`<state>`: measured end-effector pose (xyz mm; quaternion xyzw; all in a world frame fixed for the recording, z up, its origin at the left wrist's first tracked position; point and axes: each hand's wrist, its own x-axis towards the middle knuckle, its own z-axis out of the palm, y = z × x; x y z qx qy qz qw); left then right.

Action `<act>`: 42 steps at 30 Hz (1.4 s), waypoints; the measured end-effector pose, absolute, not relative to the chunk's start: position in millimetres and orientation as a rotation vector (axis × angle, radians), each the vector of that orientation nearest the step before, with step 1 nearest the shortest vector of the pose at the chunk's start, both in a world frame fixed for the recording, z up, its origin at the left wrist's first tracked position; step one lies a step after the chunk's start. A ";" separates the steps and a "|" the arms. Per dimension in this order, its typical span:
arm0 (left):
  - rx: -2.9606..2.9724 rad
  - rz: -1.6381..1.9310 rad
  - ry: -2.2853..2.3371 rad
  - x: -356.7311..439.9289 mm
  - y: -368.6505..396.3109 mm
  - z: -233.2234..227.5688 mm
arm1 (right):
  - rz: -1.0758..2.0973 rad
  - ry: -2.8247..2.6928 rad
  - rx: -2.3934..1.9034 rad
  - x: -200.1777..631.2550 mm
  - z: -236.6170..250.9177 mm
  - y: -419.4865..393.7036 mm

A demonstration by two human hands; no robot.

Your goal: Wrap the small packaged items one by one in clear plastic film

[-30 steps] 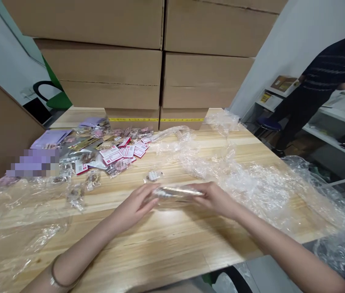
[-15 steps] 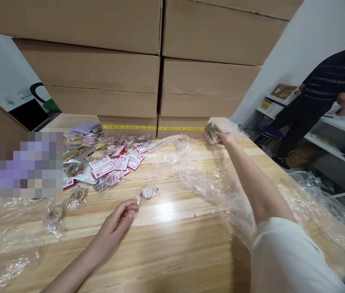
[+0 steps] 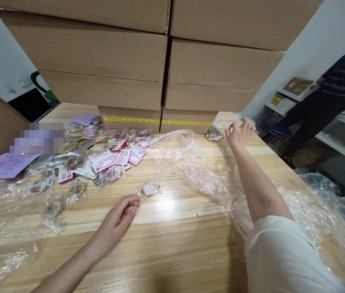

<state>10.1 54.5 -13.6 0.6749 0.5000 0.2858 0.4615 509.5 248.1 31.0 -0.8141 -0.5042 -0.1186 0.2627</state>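
My left hand (image 3: pixel 125 211) rests on the wooden table with its fingers loosely curled and the thumb apart from them. Its fingertips lie at the edge of a small clear packet (image 3: pixel 149 189) with a white, beaded-looking item inside; no firm grip on it shows. At the far right of the table, my right hand (image 3: pixel 241 132) is raised with fingers spread. Behind those fingers is crumpled clear plastic (image 3: pixel 225 120). Just left of that hand, a dark item in clear wrap (image 3: pixel 213 133) sits against the cardboard boxes.
Stacked cardboard boxes (image 3: pixel 105 91) wall off the table's back. Red-and-white cards (image 3: pixel 102 160), purple cards (image 3: pixel 10 167) and several small packets lie at left. Clear plastic wrap (image 3: pixel 203 181) spreads across the right side. A person in dark clothes (image 3: pixel 340 85) stands by shelves at right.
My right hand has let go of the wrapped dark item by the boxes, moved a little right and spread its fingers. My left hand has stayed by the small packet. The view has shifted slightly.
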 end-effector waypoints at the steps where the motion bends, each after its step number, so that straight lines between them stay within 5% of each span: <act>1: 1.663 0.709 1.230 10.2 54.3 -13.4 | -0.433 -1.444 -2.169 515.1 34.1 245.0; 6: 1.735 0.691 1.214 10.2 55.2 -12.3 | -0.685 -1.694 -2.195 539.1 45.6 241.5; 13: 1.870 0.713 1.183 9.1 57.6 -11.3 | -0.440 -0.928 -2.349 550.6 65.4 241.2; 21: 1.736 0.765 1.201 11.3 59.8 -4.5 | -0.232 -1.191 -2.278 507.6 90.9 235.4; 26: 1.213 0.756 1.039 13.8 59.7 -4.4 | -0.271 -1.868 -1.692 362.6 71.0 159.2; 32: 0.583 0.638 0.579 13.6 43.1 3.7 | -0.068 -2.635 -0.185 220.7 33.4 16.7; 38: 0.413 0.867 0.738 17.4 33.4 18.3 | 0.388 -2.748 -0.187 204.0 55.2 -15.6; 42: 0.557 1.012 0.842 16.5 30.0 27.1 | 0.344 -2.282 -0.281 221.8 55.8 -14.1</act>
